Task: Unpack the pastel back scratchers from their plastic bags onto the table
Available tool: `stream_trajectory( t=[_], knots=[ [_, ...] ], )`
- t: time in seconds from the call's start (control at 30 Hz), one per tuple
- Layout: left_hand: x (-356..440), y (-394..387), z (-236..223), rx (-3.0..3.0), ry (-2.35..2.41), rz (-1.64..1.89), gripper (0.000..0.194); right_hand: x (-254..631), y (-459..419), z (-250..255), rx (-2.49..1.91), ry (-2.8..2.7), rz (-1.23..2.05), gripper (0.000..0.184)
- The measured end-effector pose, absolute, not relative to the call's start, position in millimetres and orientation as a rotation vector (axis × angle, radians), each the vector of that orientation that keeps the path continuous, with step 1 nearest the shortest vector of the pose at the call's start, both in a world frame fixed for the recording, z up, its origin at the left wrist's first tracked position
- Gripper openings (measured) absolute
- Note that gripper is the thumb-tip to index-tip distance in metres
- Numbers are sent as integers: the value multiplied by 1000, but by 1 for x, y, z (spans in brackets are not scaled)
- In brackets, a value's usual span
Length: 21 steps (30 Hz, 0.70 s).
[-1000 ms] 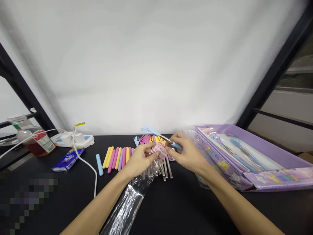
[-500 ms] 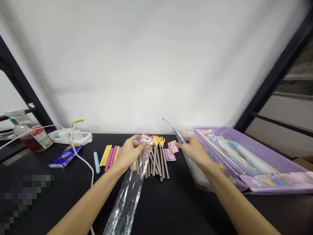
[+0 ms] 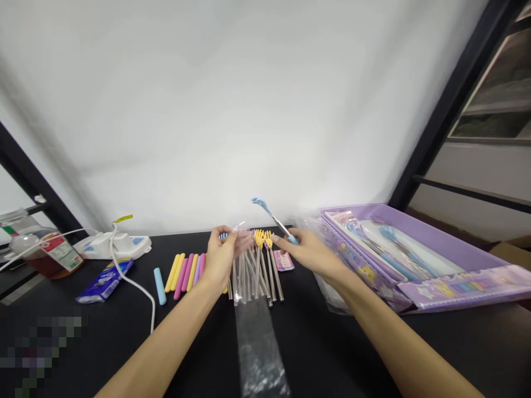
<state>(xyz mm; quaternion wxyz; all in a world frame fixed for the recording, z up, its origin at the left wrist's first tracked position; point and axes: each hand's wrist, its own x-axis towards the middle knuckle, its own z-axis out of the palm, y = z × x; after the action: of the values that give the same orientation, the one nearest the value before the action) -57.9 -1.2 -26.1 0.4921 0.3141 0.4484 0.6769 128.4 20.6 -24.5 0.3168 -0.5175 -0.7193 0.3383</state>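
Note:
My left hand (image 3: 224, 251) is closed on the top end of a long clear plastic sleeve (image 3: 259, 342), which hangs down over the black table. My right hand (image 3: 309, 251) grips the blue handle of a back scratcher (image 3: 282, 225) with a metal rod and a blue claw head, tilted up to the left. Beneath and between the hands lie several metal rods (image 3: 261, 276) with yellow claw heads (image 3: 260, 237). A pink printed card (image 3: 284, 261) lies to their right. Left of the rods is a row of yellow, pink and purple handles (image 3: 186, 273), with a blue handle (image 3: 160, 286) apart.
A purple tray (image 3: 415, 232) at the right holds packed blue back scratchers. Clear plastic wrap (image 3: 332, 290) lies along its left side. At the left are a blue snack packet (image 3: 103, 281), a white power strip (image 3: 139, 247) with a cable (image 3: 139, 284), and a jar (image 3: 50, 251) of dark liquid.
My right hand has brought the back scratcher left, closer to my left hand. The sleeve's lower end has swung right, and one of the two pink cards is out of sight.

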Motion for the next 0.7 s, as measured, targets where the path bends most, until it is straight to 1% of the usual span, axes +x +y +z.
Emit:
stream_trajectory(
  t=[0.07,0.1,0.13,0.2,0.3,0.43,0.47,0.57,0.7],
  knots=[
    [-47,16,-18,709,1027,1760,21,127,12,-15,-1185,-1865,1223,23],
    [-41,24,-13,696,994,1807,21,130,10,-10,-1128,-1837,1305,24],
    [-34,32,-9,704,959,1827,20,134,11,-6,-1099,-1802,1313,27],
    [-23,43,-3,773,927,1789,19,152,18,4,-1133,-1713,1145,27],
    [-9,48,-2,1065,1039,1597,23,192,42,19,-1372,-1598,795,22],
    [10,38,-15,1864,1168,1137,13,233,70,24,-1791,-1751,414,20],
    [15,35,-20,2039,1165,1021,14,237,72,21,-1871,-1821,318,19],
    [31,28,-32,2344,1202,770,24,232,68,4,-1995,-1974,156,21],
    [45,26,-44,2407,1273,576,39,214,48,-10,-2040,-2047,65,29]
  ],
)
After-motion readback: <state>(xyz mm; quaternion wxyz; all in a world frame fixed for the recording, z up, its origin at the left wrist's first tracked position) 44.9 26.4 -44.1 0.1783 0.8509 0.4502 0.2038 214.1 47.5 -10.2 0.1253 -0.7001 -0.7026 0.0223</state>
